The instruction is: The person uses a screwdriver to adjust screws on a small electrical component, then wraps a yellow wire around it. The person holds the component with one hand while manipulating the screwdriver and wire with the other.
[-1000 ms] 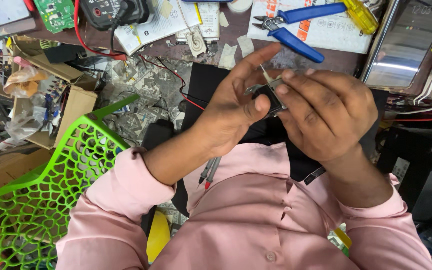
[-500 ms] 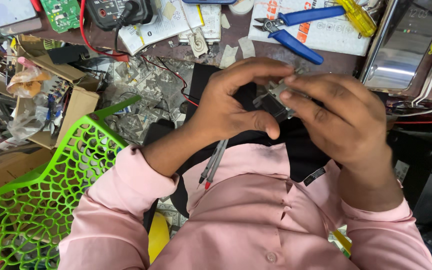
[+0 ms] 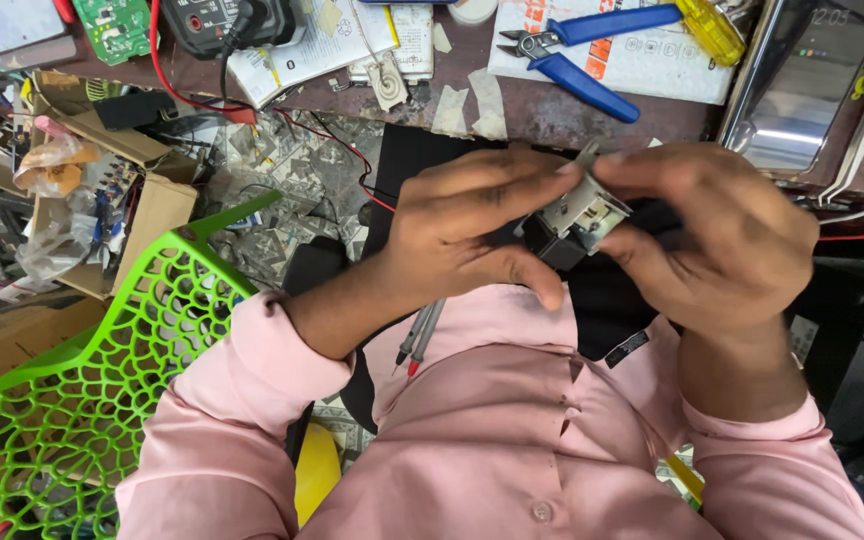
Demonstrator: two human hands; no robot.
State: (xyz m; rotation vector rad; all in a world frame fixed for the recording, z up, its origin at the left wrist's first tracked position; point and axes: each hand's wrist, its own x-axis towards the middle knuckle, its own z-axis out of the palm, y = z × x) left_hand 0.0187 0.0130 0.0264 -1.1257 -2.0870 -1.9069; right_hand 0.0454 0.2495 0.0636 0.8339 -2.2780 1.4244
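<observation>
Small black-and-metal component (image 3: 574, 222) pinched between 2 hands above the lap, just below the worktop (image 3: 592, 110) edge. Left hand (image 3: 467, 230) grasping its near side, thumb curled under; right hand (image 3: 722, 240) gripping the far side with fingertips. Apparently mid-inspection or mid-adjustment, nothing visibly finished. Blue-handled pliers (image 3: 577, 45) untouched on the cluttered worktop, beside a multimeter (image 3: 222, 20) with red lead. Green lattice chair (image 3: 82, 380) at left, cardboard boxes (image 3: 102, 200) and scraps on the floor.
</observation>
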